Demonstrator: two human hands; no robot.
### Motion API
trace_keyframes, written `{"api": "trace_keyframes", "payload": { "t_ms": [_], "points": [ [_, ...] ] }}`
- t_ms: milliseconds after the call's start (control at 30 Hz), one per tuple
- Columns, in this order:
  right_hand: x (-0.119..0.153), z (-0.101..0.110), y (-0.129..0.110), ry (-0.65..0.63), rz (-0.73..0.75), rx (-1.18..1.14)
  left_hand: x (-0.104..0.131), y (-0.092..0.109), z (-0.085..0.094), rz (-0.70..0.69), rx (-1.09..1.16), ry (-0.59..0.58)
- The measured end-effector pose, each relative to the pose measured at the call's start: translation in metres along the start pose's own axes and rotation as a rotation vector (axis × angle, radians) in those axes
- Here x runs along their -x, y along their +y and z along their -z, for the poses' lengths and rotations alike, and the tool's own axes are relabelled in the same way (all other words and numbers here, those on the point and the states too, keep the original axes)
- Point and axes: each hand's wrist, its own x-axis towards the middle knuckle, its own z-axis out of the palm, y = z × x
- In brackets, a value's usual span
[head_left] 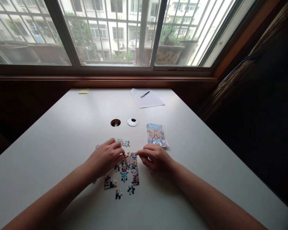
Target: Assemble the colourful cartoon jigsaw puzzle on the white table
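A partly joined jigsaw puzzle (133,163) lies on the white table, its pieces crowded with small colourful figures. My left hand (110,153) is closed in a pinch at its upper left edge; whatever is between the fingertips is hidden. On the other side, my right hand (156,156) has its index finger stretched to the puzzle's upper right corner, the other fingers loosely curled and no piece visible in them. Nearer me lie a joined corner section (108,182) and loose puzzle pieces (131,189). More joined pieces (125,142) lie behind my left hand, partly covered by it.
A picture card (156,134) printed "Bluey" lies beyond my right hand. Farther back are a round cable hole (115,123), its metal cover (132,122), paper (151,101) with a pen (145,94), and a yellow sticky note (84,91). A barred window (120,68) borders the table's far side.
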Motion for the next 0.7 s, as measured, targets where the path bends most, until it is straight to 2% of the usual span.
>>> {"api": "trace_keyframes", "payload": {
  "t_ms": [267,467,700],
  "points": [
    [-0.005,0.002,-0.002,-0.042,0.051,0.008,-0.001,0.0,0.0,-0.007,-0.04,0.034],
    [-0.006,0.002,-0.003,-0.155,0.042,0.082,-0.001,-0.002,0.003,-0.007,-0.043,0.04],
    [-0.004,0.002,-0.011,-0.224,0.052,0.208,0.002,-0.012,0.012,-0.149,-0.016,0.042]
  ]
}}
